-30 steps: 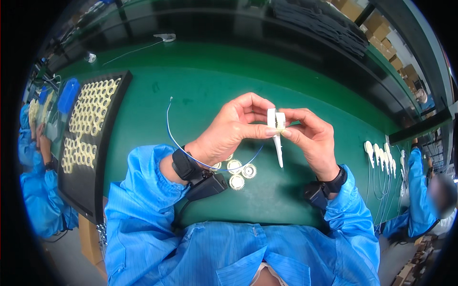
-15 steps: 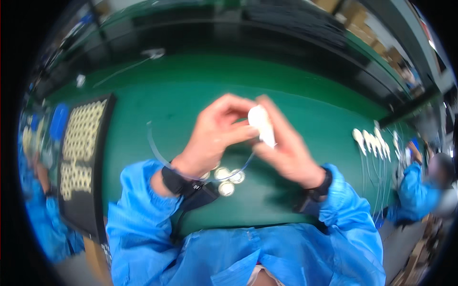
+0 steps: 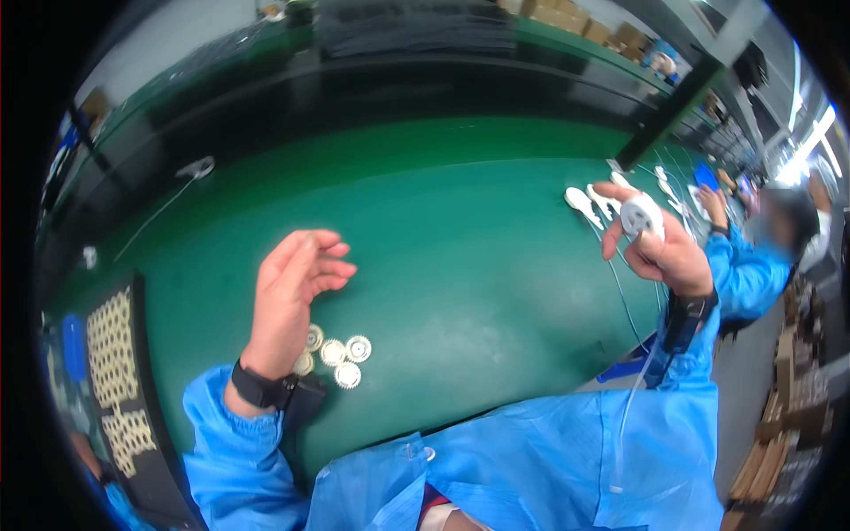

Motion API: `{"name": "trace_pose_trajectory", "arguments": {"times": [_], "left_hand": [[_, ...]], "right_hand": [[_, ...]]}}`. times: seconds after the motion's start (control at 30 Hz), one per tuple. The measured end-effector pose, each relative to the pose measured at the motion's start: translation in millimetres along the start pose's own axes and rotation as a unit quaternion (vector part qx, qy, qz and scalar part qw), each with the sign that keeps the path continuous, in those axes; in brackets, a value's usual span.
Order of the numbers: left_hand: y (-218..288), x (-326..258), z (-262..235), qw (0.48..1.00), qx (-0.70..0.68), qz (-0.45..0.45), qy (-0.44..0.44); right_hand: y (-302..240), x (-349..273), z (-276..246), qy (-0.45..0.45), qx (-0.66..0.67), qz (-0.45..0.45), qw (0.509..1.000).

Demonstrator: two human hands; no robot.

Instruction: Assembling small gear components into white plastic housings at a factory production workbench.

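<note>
My right hand (image 3: 682, 261) is raised at the right, its fingers closed on a white round-headed part (image 3: 639, 215) with holes in its face. A thin clear tube (image 3: 625, 425) hangs past my right wrist and over my blue smock. Just beyond that hand, similar white parts (image 3: 582, 203) with thin tubes lie on the table. My left hand (image 3: 288, 296) hovers left of the middle, holding nothing, its fingers loosely bent and apart. Several cream toothed discs (image 3: 333, 352) lie beside my left wrist, partly covered by it.
The green table (image 3: 443, 265) spans the view. At the left stands a black tray (image 3: 158, 442) with rows of cream pieces (image 3: 113, 345). A white piece with a cable (image 3: 197, 168) lies at the far left. A co-worker in blue (image 3: 753, 274) sits at the right, near a dark post (image 3: 668, 113).
My hands, together on the white part before, have parted. My right hand has carried the part rightward to the other white parts; my left hand has let go. The view has turned right.
</note>
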State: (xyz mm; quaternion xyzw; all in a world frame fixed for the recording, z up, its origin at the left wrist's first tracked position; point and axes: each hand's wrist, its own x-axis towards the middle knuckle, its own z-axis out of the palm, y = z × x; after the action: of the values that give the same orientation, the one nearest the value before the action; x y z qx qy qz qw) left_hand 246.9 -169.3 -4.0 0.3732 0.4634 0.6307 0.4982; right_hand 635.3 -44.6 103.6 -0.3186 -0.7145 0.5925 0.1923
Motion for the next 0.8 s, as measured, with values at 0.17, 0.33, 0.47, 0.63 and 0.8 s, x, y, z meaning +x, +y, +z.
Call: {"name": "trace_pose_trajectory", "arguments": {"times": [0.17, 0.33, 0.47, 0.63, 0.8], "left_hand": [[-4.8, 4.0, 12.1, 0.998, 0.025, -0.039, -0.032], [-8.0, 12.5, -13.2, 1.0, -0.018, -0.013, -0.004], [5.0, 18.6, -30.0, 0.999, -0.021, 0.01, 0.032], [12.1, 27.8, -38.5, 0.999, -0.012, 0.017, 0.046], [14.1, 34.2, -59.1, 0.995, -0.012, 0.003, 0.102]], "right_hand": [[97.4, 23.8, 4.6, 0.201, -0.568, 0.025, 0.797], [161.5, 49.2, -44.6, 0.211, -0.665, -0.033, 0.716], [129.8, 65.7, -40.4, 0.209, -0.724, 0.035, 0.657], [63.3, 98.2, 9.7, 0.117, -0.688, -0.034, 0.716], [-5.5, 182.4, 128.4, -0.078, -0.534, -0.166, 0.825]]}}
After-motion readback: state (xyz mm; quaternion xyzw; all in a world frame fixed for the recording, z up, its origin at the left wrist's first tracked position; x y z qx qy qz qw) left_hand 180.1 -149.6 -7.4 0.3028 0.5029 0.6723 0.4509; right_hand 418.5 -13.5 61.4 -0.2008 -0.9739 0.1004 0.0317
